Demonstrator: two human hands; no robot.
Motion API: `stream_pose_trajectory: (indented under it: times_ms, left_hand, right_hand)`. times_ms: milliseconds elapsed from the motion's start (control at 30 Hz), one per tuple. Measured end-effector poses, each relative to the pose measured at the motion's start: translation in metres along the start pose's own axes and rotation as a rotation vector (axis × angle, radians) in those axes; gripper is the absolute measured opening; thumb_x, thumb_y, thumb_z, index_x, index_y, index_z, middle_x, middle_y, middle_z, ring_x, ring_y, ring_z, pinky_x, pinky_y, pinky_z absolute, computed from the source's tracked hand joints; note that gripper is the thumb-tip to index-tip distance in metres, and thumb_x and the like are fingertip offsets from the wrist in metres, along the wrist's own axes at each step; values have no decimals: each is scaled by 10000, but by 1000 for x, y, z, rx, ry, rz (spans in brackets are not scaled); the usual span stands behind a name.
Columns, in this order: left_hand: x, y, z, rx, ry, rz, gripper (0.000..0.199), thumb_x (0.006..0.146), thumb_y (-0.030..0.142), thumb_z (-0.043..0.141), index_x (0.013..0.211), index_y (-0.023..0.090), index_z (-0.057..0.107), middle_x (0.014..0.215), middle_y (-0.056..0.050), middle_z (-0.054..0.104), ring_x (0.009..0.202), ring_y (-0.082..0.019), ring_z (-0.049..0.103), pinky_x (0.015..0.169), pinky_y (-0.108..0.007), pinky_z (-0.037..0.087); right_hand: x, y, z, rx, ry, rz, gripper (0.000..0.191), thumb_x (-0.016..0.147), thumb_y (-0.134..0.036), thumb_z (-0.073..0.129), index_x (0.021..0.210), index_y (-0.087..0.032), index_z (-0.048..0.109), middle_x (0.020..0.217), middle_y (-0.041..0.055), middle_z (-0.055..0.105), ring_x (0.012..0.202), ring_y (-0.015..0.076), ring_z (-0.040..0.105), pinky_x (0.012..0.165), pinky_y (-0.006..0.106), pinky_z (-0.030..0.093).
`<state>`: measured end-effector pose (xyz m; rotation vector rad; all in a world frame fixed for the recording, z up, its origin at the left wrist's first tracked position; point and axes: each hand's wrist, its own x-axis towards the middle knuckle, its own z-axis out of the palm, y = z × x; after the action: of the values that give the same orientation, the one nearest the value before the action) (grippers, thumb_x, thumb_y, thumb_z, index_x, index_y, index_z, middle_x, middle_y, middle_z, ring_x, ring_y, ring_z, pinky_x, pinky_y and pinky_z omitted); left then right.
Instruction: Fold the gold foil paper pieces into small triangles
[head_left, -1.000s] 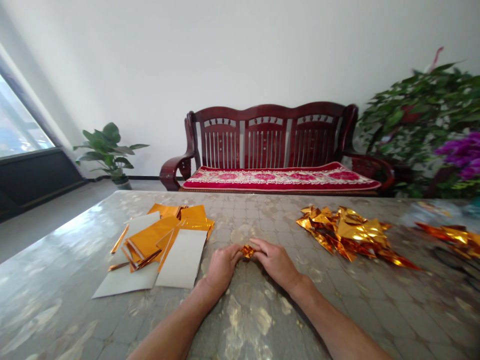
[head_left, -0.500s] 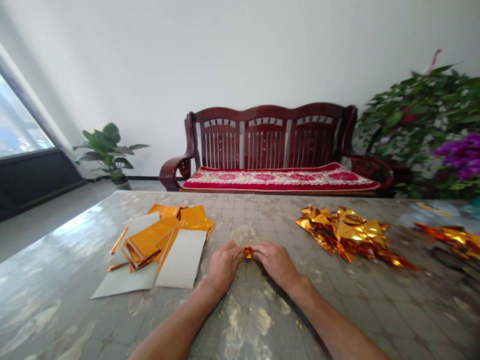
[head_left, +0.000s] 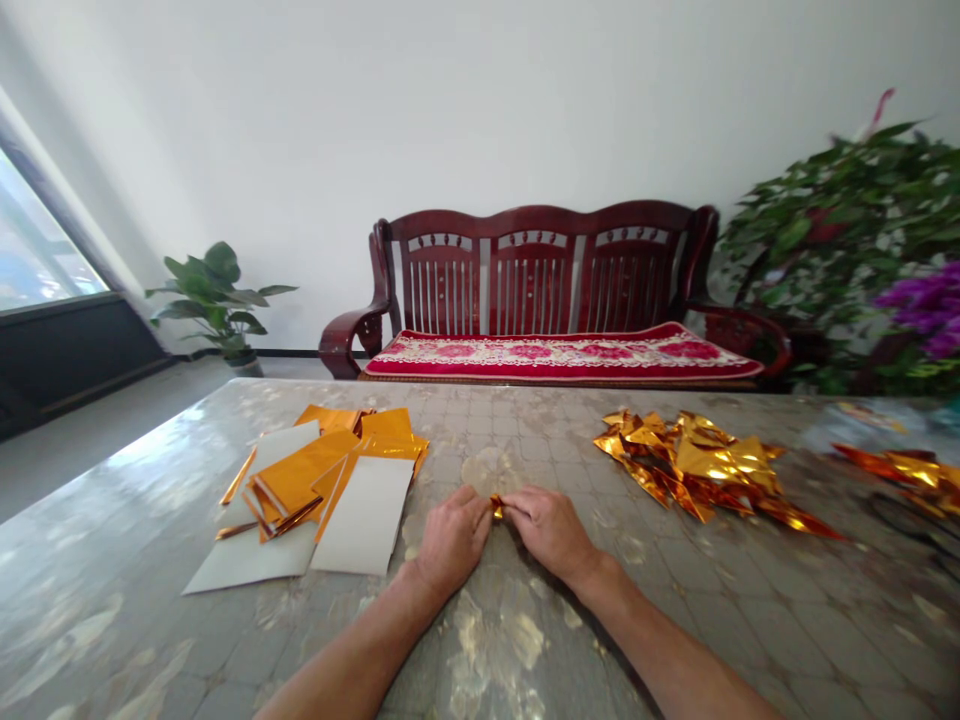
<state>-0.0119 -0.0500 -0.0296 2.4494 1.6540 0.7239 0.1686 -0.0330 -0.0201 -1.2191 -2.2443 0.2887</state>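
A small piece of shiny gold foil (head_left: 497,507) shows between my two hands at the middle of the table. My left hand (head_left: 454,532) pinches its left side with closed fingers, and my right hand (head_left: 546,527) grips the right side. Most of the piece is hidden by my fingers. Left of my hands lies a loose stack of orange-gold sheets (head_left: 300,475), with pale grey sheets (head_left: 364,515) beside and under it. A pile of folded gold foil pieces (head_left: 697,462) lies to the right.
The patterned table (head_left: 247,660) reaches toward a dark red wooden bench (head_left: 529,270). At the far right are more foil (head_left: 911,470), a clear plastic bag (head_left: 862,425) and a dark cable (head_left: 904,520). Potted plants stand at both sides.
My hands have come slightly closer together around the foil, and less of it shows between them. The view has shifted a little.
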Motion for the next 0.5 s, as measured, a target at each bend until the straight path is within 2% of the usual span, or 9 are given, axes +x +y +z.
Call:
stream_pose_trajectory:
  times_ms: [200,500]
  left_hand:
    - [0,3,-3,-17,2,5,210,940,187,472,794,197,623,818,-13,597,752,-126,581,647,-230,374]
    - [-4,5,-3,20,3,76,198,931,189,461,789,199,599,817,-28,586,750,-142,576,657,-241,409]
  right_hand:
    - [-2,-3,-1,-59,10,-25,217,901,-168,549,835,-236,744,775,14,725,742,152,659,668,224,428]
    - [-5,-15,1,-145,10,-53,219,860,-142,538,715,-214,685,716,23,701,678,145,631,615,232,384]
